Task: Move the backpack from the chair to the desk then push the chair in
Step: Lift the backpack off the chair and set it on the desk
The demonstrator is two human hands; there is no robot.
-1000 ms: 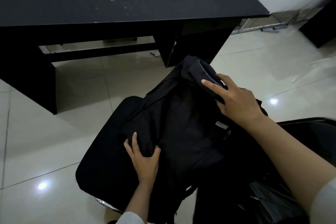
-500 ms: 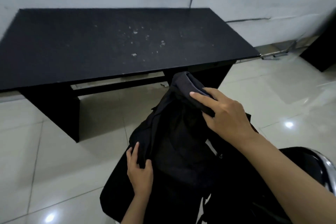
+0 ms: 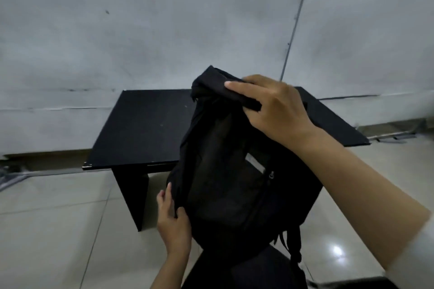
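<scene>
A black backpack (image 3: 225,183) hangs upright in the air in front of me, its straps dangling at the lower right. My right hand (image 3: 274,110) grips its folded top. Low on its left side, my left hand (image 3: 175,220) pinches the fabric. The black desk (image 3: 141,129) stands beyond it against the wall, and the bag covers the desk's middle and right part. Only a strip of the black chair (image 3: 258,272) shows at the bottom edge, under the bag.
A grey wall (image 3: 164,30) rises behind the desk. Pale glossy floor tiles (image 3: 58,230) lie all around, with a light glare at the lower right. Metal bars or legs (image 3: 11,176) lie on the floor at the far left by the wall.
Both hands have lifted the backpack up off the chair seat and toward the desk. My view has tilted upward, so the wall fills the top and the chair has nearly dropped out of sight.
</scene>
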